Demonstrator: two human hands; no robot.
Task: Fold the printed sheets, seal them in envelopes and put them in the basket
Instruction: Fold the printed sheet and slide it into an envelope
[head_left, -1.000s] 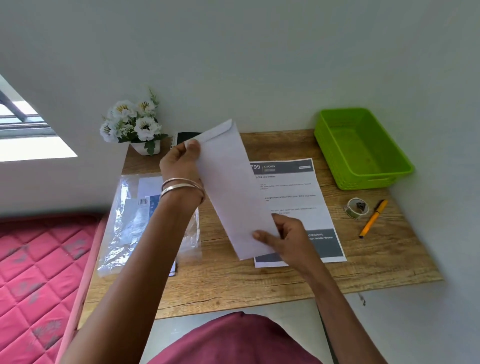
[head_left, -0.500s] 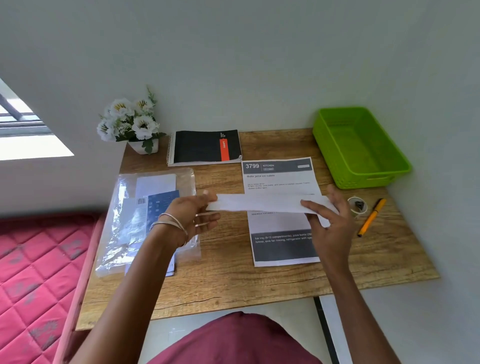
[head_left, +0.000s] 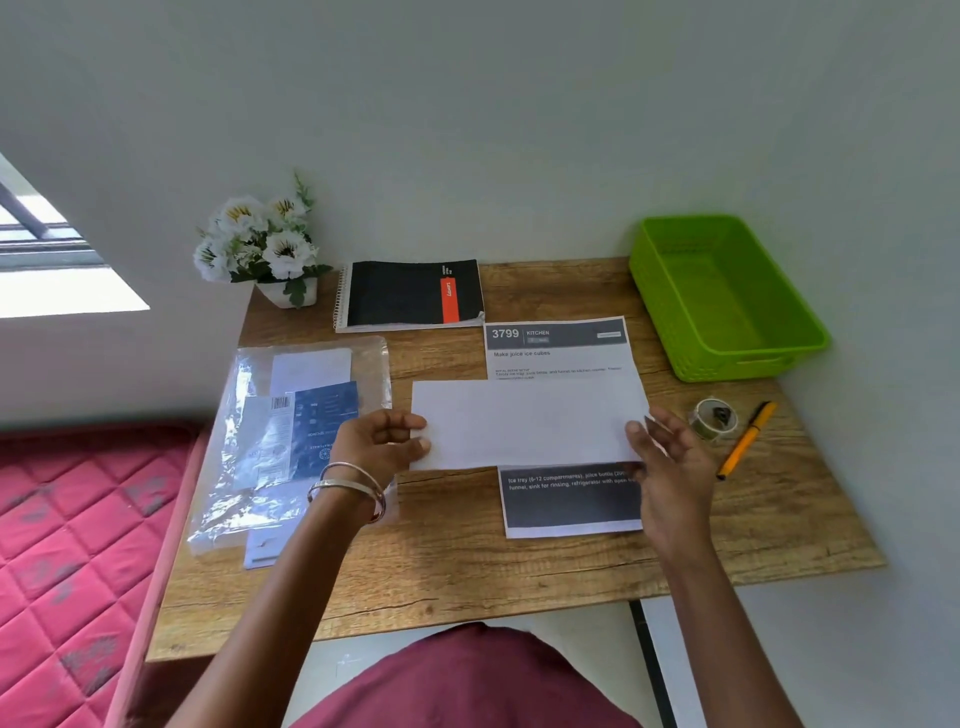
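While the printed sheet lies unfolded, each line below takes one thing.
Envelope (head_left: 530, 423): white and blank-faced, lying lengthwise across the middle of the printed sheet (head_left: 558, 353); likely set there to keep it at hand for filling.
Left hand (head_left: 382, 447): at the envelope's left end, fingers curled, thumb and fingertips pinching the edge, seemingly to steady it.
Right hand (head_left: 670, 462): at the right end, fingers spread and relaxed, thumb at the corner; whether it presses the paper I cannot tell.
Printed sheet: flat on the table (head_left: 457, 571), header at the far end and dark band at the near end showing past the envelope; not yet folded, so the task looks to be at its start.
Basket (head_left: 727, 358): green, at the far right corner by the wall; nothing visible inside.
Plastic sleeve (head_left: 291, 441): clear, left of the envelope, holding white sheets and a blue printed card, probably spare envelopes.
Tape roll (head_left: 714, 418) and pen (head_left: 748, 439): just right of the right hand, within reach for sealing.
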